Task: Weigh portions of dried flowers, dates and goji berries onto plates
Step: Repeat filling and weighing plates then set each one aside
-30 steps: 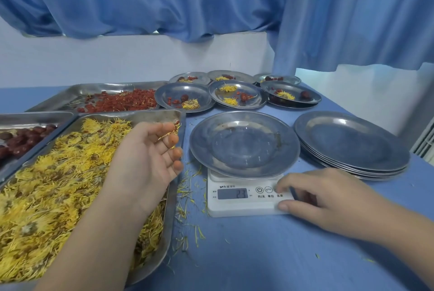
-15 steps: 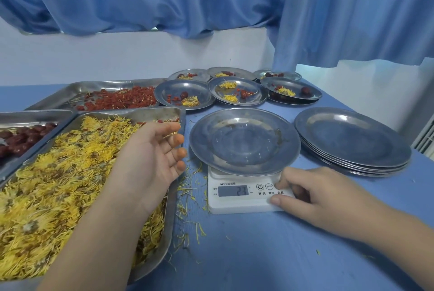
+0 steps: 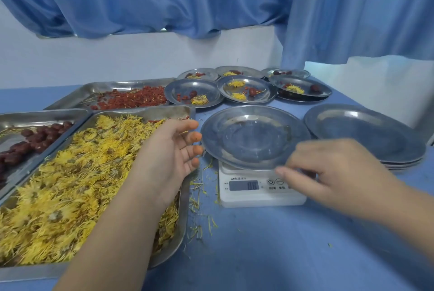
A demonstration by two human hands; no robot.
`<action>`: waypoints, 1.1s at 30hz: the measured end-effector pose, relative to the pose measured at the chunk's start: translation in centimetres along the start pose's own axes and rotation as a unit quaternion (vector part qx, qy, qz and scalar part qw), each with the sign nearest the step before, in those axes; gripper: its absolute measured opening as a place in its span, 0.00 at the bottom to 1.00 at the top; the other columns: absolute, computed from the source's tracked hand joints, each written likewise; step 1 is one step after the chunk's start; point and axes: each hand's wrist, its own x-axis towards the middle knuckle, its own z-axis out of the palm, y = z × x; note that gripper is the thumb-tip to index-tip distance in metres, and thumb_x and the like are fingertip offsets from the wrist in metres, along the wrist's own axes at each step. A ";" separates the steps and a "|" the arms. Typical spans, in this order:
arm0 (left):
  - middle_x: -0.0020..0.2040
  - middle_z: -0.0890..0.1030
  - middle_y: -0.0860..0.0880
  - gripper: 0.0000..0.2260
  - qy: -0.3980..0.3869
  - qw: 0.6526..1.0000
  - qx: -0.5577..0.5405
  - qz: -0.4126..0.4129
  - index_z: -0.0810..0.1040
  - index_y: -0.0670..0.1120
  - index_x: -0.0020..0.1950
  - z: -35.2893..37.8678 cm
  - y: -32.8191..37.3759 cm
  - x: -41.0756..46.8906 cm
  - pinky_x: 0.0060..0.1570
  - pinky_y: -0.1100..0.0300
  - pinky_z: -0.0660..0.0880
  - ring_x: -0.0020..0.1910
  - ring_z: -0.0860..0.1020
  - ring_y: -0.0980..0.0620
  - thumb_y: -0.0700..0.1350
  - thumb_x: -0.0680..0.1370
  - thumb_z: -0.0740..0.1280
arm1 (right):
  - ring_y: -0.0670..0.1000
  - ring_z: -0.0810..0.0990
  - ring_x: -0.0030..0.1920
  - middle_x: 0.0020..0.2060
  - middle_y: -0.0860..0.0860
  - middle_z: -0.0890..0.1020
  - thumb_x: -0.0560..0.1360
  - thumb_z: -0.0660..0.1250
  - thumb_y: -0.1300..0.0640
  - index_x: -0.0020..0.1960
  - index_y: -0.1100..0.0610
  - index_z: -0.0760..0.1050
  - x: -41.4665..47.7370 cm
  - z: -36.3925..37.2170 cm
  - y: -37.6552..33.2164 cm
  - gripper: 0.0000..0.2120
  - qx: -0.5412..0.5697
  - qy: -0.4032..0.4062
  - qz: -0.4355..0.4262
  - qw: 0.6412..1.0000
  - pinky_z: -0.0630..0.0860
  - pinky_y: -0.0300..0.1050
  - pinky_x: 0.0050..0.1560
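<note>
An empty steel plate (image 3: pixel 253 138) sits on a white digital scale (image 3: pixel 246 194) whose display digits are blurred. Left of it, a steel tray (image 3: pixel 185 210) is heaped with dried yellow flowers (image 3: pixel 70 185). My left hand (image 3: pixel 169 149) hovers over that tray's right end, fingers straight and spread, fingertips close to the plate's left rim. My right hand (image 3: pixel 333 173) is motion-blurred over the right side of the scale, fingers loosely bent and holding nothing. Goji berries (image 3: pixel 131 100) and dark red dates (image 3: pixel 35 138) lie in two more trays further back and left.
A stack of empty plates (image 3: pixel 364 133) stands right of the scale. Several plates holding flowers, dates and berries (image 3: pixel 245 89) are grouped at the back. Loose petals (image 3: pixel 199 196) litter the blue tabletop between tray and scale. Blue curtains hang behind.
My right hand has lifted off the scale's buttons and risen over the plate's near rim. My left hand has shifted right toward the plate. The display no longer reads 23.
</note>
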 end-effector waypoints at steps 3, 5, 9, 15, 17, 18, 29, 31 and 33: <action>0.32 0.76 0.52 0.05 -0.003 1.000 0.020 0.014 0.77 0.48 0.46 -0.1 0.0 0.0 0.30 0.63 0.69 0.29 0.74 0.54 0.45 0.78 0.61 | 0.49 0.69 0.27 0.24 0.46 0.68 0.76 0.58 0.45 0.29 0.54 0.70 2.5 -0.4 -0.7 0.20 0.032 0.062 0.001 0.998 0.70 0.47 0.27; 0.33 0.77 0.52 0.06 0.006 0.999 0.030 0.029 0.78 0.48 0.46 -0.4 0.3 -0.1 0.31 0.62 0.69 0.29 0.74 0.55 0.44 0.78 0.61 | 0.50 0.69 0.28 0.25 0.47 0.68 0.76 0.58 0.46 0.29 0.56 0.70 3.3 0.3 -1.1 0.20 0.024 0.071 0.026 0.997 0.71 0.48 0.28; 0.38 0.81 0.50 0.07 0.102 0.979 0.150 0.090 0.80 0.50 0.45 -1.8 1.4 0.5 0.34 0.58 0.71 0.33 0.77 0.52 0.47 0.78 0.63 | 0.52 0.73 0.30 0.27 0.48 0.72 0.76 0.53 0.45 0.31 0.55 0.73 1.9 2.4 -0.7 0.21 -0.007 0.061 0.042 0.997 0.72 0.49 0.28; 0.39 0.81 0.54 0.08 0.238 0.889 0.308 0.242 0.79 0.62 0.45 -6.9 3.6 -0.1 0.41 0.54 0.75 0.40 0.80 0.59 0.58 0.74 0.61 | 0.49 0.72 0.27 0.26 0.45 0.71 0.75 0.56 0.47 0.31 0.52 0.73 1.4 3.7 -0.7 0.18 0.035 0.098 0.029 0.994 0.72 0.45 0.27; 0.43 0.82 0.55 0.06 0.244 0.888 0.298 0.250 0.79 0.61 0.44 -8.1 4.4 -0.2 0.44 0.52 0.75 0.43 0.80 0.54 0.56 0.75 0.62 | 0.49 0.71 0.27 0.25 0.45 0.70 0.75 0.57 0.47 0.31 0.51 0.72 1.5 3.9 -0.9 0.17 0.035 0.102 0.017 0.994 0.72 0.45 0.26; 0.43 0.82 0.55 0.06 0.240 0.884 0.316 0.247 0.79 0.61 0.44 -8.5 4.6 -0.3 0.42 0.54 0.73 0.43 0.80 0.54 0.56 0.75 0.62 | 0.49 0.71 0.26 0.25 0.45 0.69 0.75 0.57 0.47 0.31 0.51 0.72 1.4 3.9 -0.8 0.17 0.035 0.105 0.016 0.994 0.72 0.45 0.25; 0.43 0.83 0.63 0.11 0.194 0.836 0.460 0.229 0.79 0.61 0.52 -11.7 7.1 -0.5 0.41 0.56 0.74 0.38 0.79 0.65 0.59 0.78 0.59 | 0.47 0.70 0.26 0.25 0.43 0.67 0.74 0.57 0.47 0.30 0.50 0.71 1.2 3.6 -1.0 0.16 0.054 0.116 0.030 0.991 0.72 0.45 0.25; 0.45 0.82 0.62 0.15 0.176 0.821 0.500 0.214 0.79 0.59 0.53 -12.4 6.9 0.0 0.45 0.56 0.75 0.43 0.80 0.62 0.61 0.79 0.55 | 0.46 0.69 0.26 0.24 0.43 0.67 0.75 0.57 0.47 0.30 0.50 0.71 1.2 3.6 -1.2 0.16 0.052 0.111 0.024 0.992 0.72 0.44 0.25; 0.49 0.81 0.61 0.16 0.156 0.790 0.560 0.195 0.78 0.58 0.52 -12.9 6.3 0.5 0.47 0.56 0.74 0.47 0.79 0.59 0.60 0.81 0.52 | 0.46 0.70 0.26 0.25 0.44 0.68 0.75 0.57 0.47 0.30 0.50 0.71 1.1 3.6 -1.3 0.17 0.047 0.107 0.019 0.993 0.72 0.45 0.25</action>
